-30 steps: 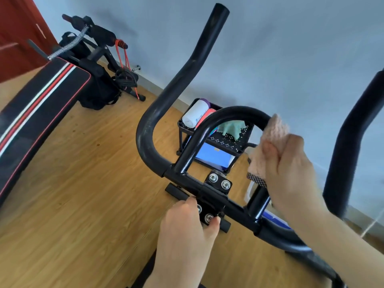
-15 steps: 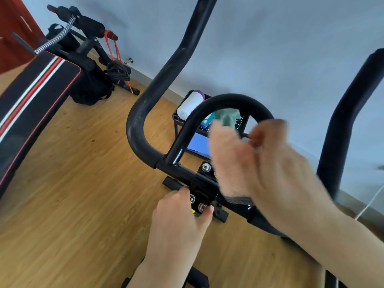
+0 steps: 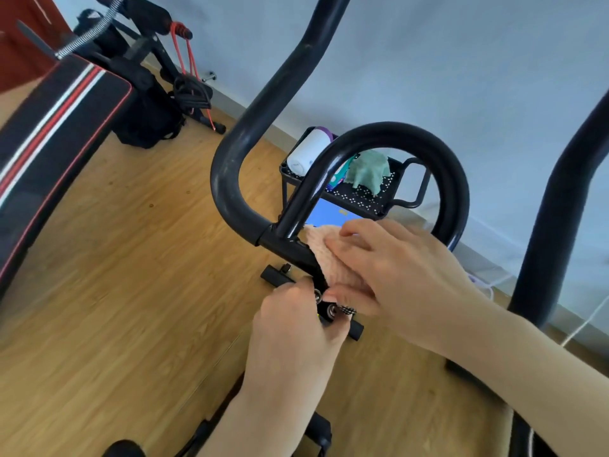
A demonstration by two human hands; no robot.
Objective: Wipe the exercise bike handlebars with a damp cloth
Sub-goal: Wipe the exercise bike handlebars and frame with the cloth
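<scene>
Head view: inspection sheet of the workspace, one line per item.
Surface: wood floor, bare near the bike.
Job's things: pink cloth pressed on the crossbar at the foot of the black handlebars.
Clutter: black rack behind, holding a white roll and a green cloth.
Grippers: right hand flat on the cloth; left hand grips the bolted clamp.
Cables: white cable on the floor by the wall.
Surroundings: striped bench at left, blue-grey wall.
</scene>
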